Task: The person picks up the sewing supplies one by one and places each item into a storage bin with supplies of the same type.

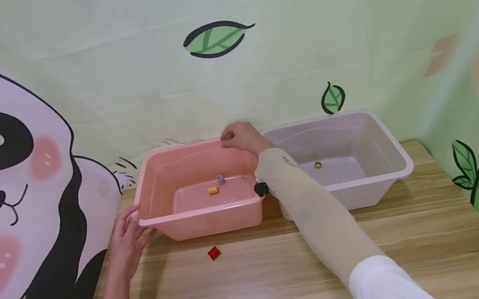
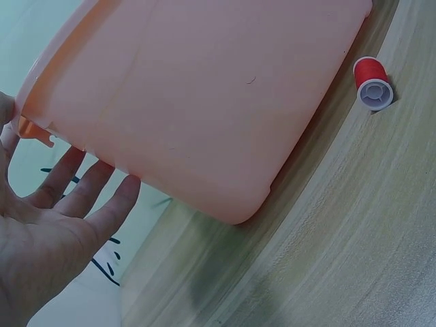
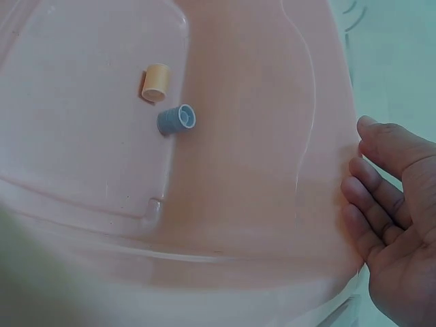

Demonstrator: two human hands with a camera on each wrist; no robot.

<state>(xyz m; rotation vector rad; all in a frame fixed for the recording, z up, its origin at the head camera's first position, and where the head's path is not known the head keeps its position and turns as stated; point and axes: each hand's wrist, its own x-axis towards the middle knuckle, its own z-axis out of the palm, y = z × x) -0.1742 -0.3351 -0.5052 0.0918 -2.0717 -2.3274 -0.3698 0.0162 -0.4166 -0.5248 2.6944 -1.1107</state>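
A pink plastic bin (image 1: 213,222) stands at the left of the table. My left hand (image 1: 126,242) holds its near left edge, with fingers (image 2: 116,204) spread against the outer wall under the rim. At the far right corner, my right hand (image 1: 244,137) grips the rim with curled fingers (image 3: 368,204). Inside the bin lie an orange-yellow thread spool (image 3: 157,83) and a blue-grey thread spool (image 3: 170,121), close together. A red thread spool (image 2: 371,82) lies on the table in front of the bin.
Right of the pink bin stands a light grey bin (image 1: 356,193), with a small brownish spool-like piece (image 1: 318,165) inside. My right forearm crosses in front of its left part. The wooden table (image 1: 264,289) meets a printed backdrop (image 1: 156,79) behind the bins.
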